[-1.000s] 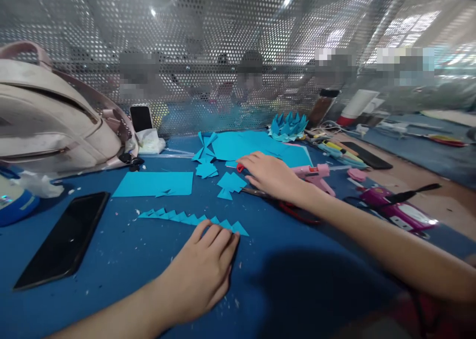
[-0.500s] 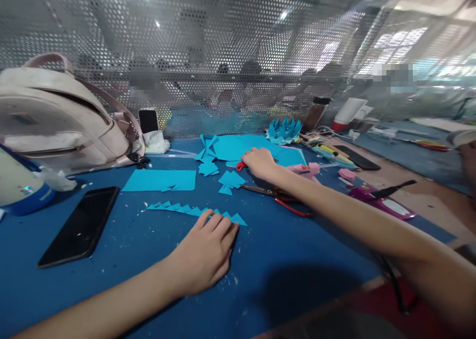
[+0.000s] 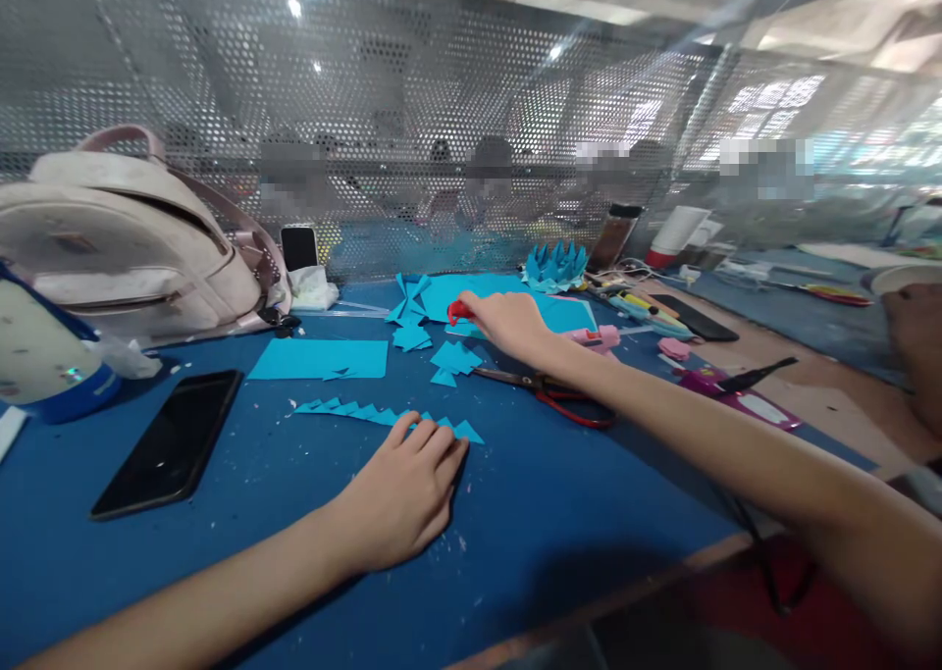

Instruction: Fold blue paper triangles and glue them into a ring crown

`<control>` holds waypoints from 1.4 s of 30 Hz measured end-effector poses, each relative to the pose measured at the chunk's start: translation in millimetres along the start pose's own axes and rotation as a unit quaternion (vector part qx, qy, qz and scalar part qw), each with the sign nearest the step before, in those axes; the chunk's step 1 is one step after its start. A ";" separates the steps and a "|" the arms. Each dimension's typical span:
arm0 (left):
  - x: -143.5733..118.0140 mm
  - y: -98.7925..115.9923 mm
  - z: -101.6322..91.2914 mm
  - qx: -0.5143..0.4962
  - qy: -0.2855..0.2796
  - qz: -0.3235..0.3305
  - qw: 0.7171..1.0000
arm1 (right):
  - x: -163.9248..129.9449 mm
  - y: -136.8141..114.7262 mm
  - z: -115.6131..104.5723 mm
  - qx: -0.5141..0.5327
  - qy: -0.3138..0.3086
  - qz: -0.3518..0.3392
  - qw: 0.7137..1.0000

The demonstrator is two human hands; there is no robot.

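Observation:
My left hand is closed with its fingers bent over the right part of a blue zigzag strip of folded paper, pressing it on the table; the thumb is mostly hidden. Farther off, my right hand is closed around a small red object, whose kind I cannot make out. Beneath that hand lies blue paper. Close by are small folded blue paper pieces and scissors with red handles, partly behind my right forearm.
A blue paper rectangle and a phone lie at left, before a pale backpack. Behind stand a spiky blue paper form and a perforated metal screen. A pink tool is by my forearm.
My right hand has shifted slightly left with the red object, which now shows more. The left hand stays on the paper strip. The view has shifted a little.

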State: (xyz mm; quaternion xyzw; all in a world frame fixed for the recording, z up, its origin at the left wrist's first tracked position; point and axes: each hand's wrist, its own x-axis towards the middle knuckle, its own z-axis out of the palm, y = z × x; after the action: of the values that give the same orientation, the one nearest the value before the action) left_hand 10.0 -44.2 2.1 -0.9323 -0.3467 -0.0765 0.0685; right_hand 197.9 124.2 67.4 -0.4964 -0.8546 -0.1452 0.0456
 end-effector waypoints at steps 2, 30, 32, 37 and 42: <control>0.1 0.0 -0.2 -0.001 -0.002 -0.002 1.000 | -4.0 -2.8 -6.0 0.046 0.022 -0.008 0.999; 0.2 0.8 0.7 0.004 0.011 -0.003 1.000 | -9.0 -1.6 -16.8 0.708 -0.233 0.042 0.665; 0.1 0.8 0.4 0.005 0.007 -0.003 1.000 | -10.3 -1.2 -17.7 0.713 -0.253 0.049 0.652; 0.1 -0.2 -0.2 0.003 0.003 -0.002 1.000 | -11.6 -1.0 -14.9 0.707 -0.271 0.055 0.650; 0.2 -0.4 0.2 0.005 0.008 0.000 1.000 | -12.7 3.3 -13.7 0.688 -0.270 0.041 0.673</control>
State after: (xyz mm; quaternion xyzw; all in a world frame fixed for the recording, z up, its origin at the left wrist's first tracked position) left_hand 9.9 -43.7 2.0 -0.9314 -0.3466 -0.0819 0.0758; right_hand 206.2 111.1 78.3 -0.3769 -0.6667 0.6260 0.1469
